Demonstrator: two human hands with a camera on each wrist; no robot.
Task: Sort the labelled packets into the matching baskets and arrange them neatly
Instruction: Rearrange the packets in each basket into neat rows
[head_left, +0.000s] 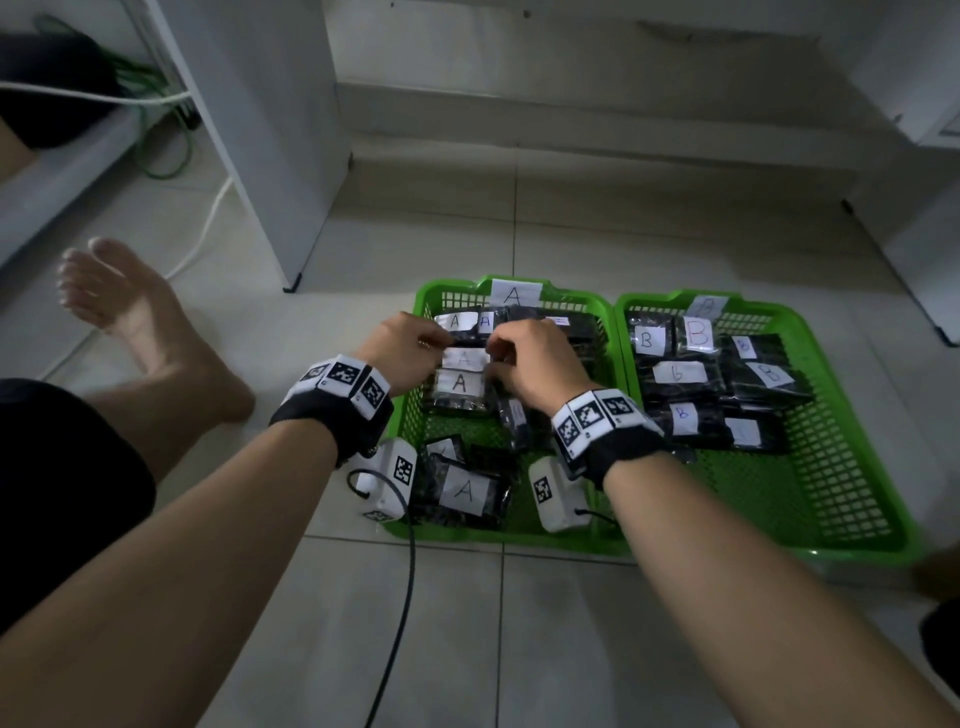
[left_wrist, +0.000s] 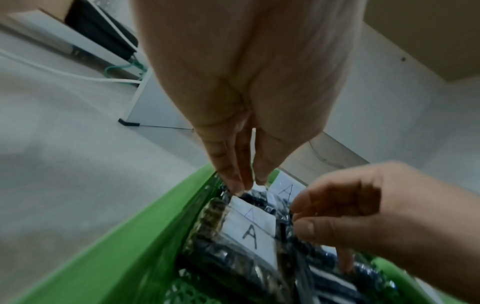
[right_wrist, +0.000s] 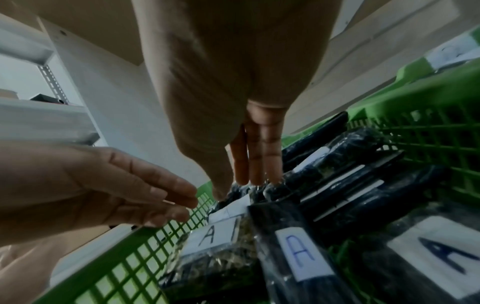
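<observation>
Two green baskets sit side by side on the tiled floor. The A basket (head_left: 410, 415) is on the left and the B basket (head_left: 810, 493) on the right, and each holds several black packets with white letter labels. Both hands are inside the A basket at its far half. My right hand (head_left: 493, 353) (left_wrist: 298, 216) (right_wrist: 233, 189) pinches the right edge of a faintly marked A packet (head_left: 464, 358) (left_wrist: 257, 214) (right_wrist: 228, 207). My left hand (head_left: 441, 340) (left_wrist: 250, 185) (right_wrist: 182, 205) has nearly straight fingers whose tips touch that packet's far left corner. Another A packet (head_left: 460, 384) lies just nearer.
A bare foot and leg (head_left: 119, 312) stretch out left of the A basket. A white cabinet panel (head_left: 291, 208) stands behind it, with white and green cables (head_left: 171, 156) beside it. A black cable (head_left: 408, 582) trails from the left wrist camera over the floor in front.
</observation>
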